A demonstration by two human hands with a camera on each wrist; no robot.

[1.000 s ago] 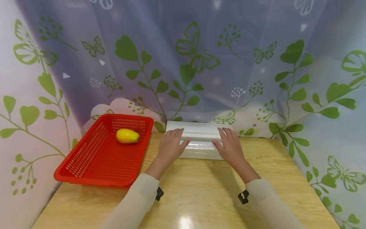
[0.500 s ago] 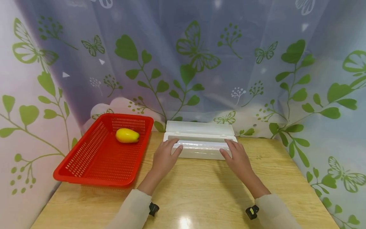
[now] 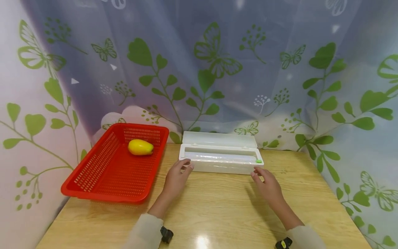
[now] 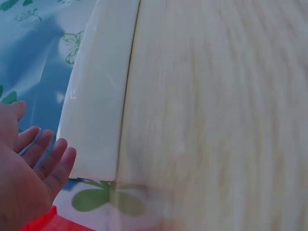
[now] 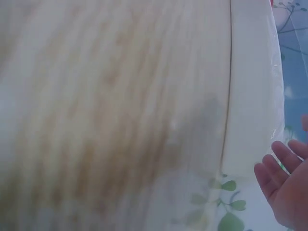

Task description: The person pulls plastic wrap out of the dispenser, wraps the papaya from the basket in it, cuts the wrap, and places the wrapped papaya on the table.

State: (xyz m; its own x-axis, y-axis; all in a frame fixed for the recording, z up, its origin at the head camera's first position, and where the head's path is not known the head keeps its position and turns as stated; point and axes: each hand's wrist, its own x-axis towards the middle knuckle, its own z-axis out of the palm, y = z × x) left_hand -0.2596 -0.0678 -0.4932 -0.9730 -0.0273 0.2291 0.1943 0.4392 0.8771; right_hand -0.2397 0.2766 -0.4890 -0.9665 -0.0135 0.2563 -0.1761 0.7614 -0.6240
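Both the left hand [image 3: 176, 178] and right hand [image 3: 269, 185] have drawn back since the earlier frame. A wooden surface [image 3: 217, 204] carries a red basket [image 3: 115, 180] and, right of it, a long white box [image 3: 222, 168], its lid [image 3: 219, 139] raised. Each grip is loose, fingers relaxed near the box's front corners. The box holds a white roll [image 3: 220, 156], the basket a yellow fruit [image 3: 140, 147].

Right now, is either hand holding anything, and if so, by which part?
Nothing is held: the left hand and the right hand are both relaxed, near the front corners of the white box.
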